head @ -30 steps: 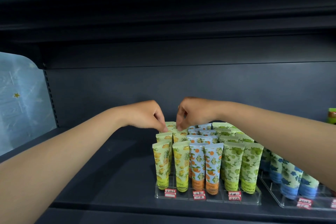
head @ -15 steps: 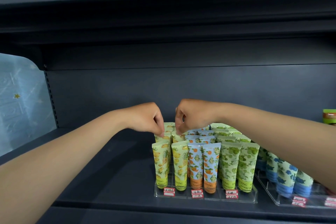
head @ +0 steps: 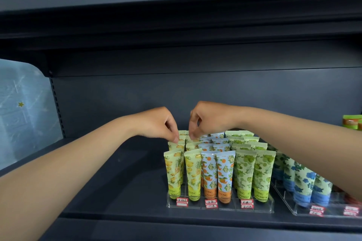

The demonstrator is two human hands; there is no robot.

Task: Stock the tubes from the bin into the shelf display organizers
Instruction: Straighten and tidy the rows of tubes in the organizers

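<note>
Two hands at frame centre: left hand (head: 156, 125) and right hand (head: 207, 119) each pinch a crimped top in the yellow tubes (head: 183, 164), back rows of the clear organizer (head: 219, 208). Likely light, soft, squashy plastic, so hold the stiff crimp edge, not the body.

A dark grey metal shelf (head: 117, 178) carries two clear acrylic display organizers side by side. The nearer-centre organizer (head: 219, 208) stands at the shelf's front edge, filled with upright tubes and fronted by red-bordered price labels (head: 211, 203). Just to its right sits the second organizer (head: 293, 209), partly hidden, also touching the shelf.
</note>
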